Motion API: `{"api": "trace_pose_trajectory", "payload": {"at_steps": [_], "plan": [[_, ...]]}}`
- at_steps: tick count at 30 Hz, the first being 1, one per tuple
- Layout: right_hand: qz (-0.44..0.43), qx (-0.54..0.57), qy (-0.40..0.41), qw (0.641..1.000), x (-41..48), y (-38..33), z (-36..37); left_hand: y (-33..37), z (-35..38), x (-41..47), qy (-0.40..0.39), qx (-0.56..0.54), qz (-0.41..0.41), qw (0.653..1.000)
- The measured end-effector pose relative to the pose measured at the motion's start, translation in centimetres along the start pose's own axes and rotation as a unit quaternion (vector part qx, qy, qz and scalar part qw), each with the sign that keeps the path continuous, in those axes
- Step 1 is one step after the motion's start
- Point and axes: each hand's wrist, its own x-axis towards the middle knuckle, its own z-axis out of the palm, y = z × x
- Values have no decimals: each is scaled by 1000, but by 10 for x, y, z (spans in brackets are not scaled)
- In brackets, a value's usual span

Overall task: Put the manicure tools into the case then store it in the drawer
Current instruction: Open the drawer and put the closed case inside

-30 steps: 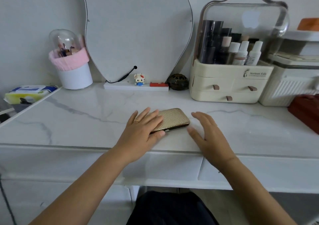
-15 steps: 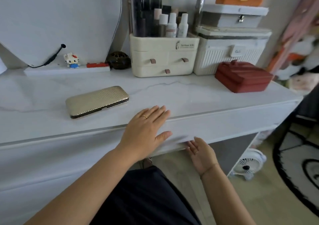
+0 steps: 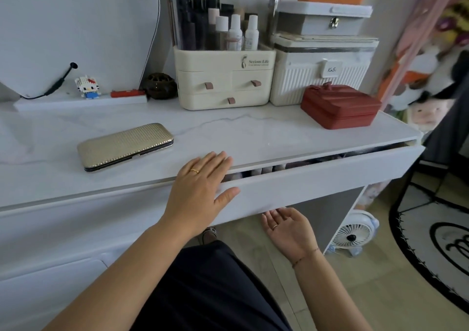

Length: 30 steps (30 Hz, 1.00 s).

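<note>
broadly, a white vanity table (image 3: 253, 133) with a marble-look top fills the view, and a large curved mirror (image 3: 76, 26) leans against the wall at its back left. under the top on the right, the drawer (image 3: 317, 181) is pulled partly out, leaving a gap under the tabletop's edge in which dim contents show but cannot be made out. a black and white rug (image 3: 436, 249) lies on the floor at the far right. at the back of the table stand a cream cosmetic organiser (image 3: 223, 77) holding bottles and, just beside it on the right, a ribbed white box (image 3: 317, 77); a red box (image 3: 340, 106) sits in front of that one. the gold manicure case (image 3: 125, 146) lies closed and flat on the tabletop, left of the drawer and apart from both hands. the left hand (image 3: 200, 191) rests flat on the table's front edge, fingers straight, thumb lying across the drawer front, holding nothing. the right hand (image 3: 289, 231) is below the drawer, palm up and fingers relaxed, their tips at the lower edge of the drawer front, gripping nothing visible. a small white fan (image 3: 352, 234) sits on the floor under the table, and a little toy figure (image 3: 87, 87) stands by the mirror's base.
</note>
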Motion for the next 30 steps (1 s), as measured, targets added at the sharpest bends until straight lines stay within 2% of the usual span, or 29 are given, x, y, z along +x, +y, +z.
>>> {"api": "trace_pose_trajectory", "payload": {"at_steps": [2, 3, 4, 6, 8, 11, 13, 15, 19, 24, 30], "plan": [[-73, -115, 52, 989, -5, 0, -3, 3, 1, -1, 15, -10, -2, 1000], [-139, -192, 96, 967, -10, -1, -5, 5, 1, -3, 24, -19, -2, 1000], [-219, -258, 156, 928, -16, -3, -7, 8, 2, -6, 35, -33, 1, 999], [-415, -360, 241, 800, -36, -14, -5, 15, 4, -13, 66, -80, 23, 994], [-528, -486, 211, 663, -51, -28, 1, 22, 8, -21, 97, -128, 50, 986], [-535, -648, 122, 528, -50, -43, 4, 29, 13, -27, 136, -179, 37, 974], [-539, -683, 105, 481, -49, -48, 2, 33, 12, -28, 165, -199, 23, 966], [-546, -682, 104, 476, -51, -52, 2, 36, 10, -30, 180, -212, 15, 960], [-530, -673, 109, 504, -61, -50, -1, 45, 4, -39, 183, -260, -15, 948], [-517, -693, 113, 489, -88, -54, -13, 58, -3, -50, 151, -322, -19, 935], [-530, -675, 115, 501, -117, -61, -22, 75, -20, -68, 103, -391, -19, 914]]}}
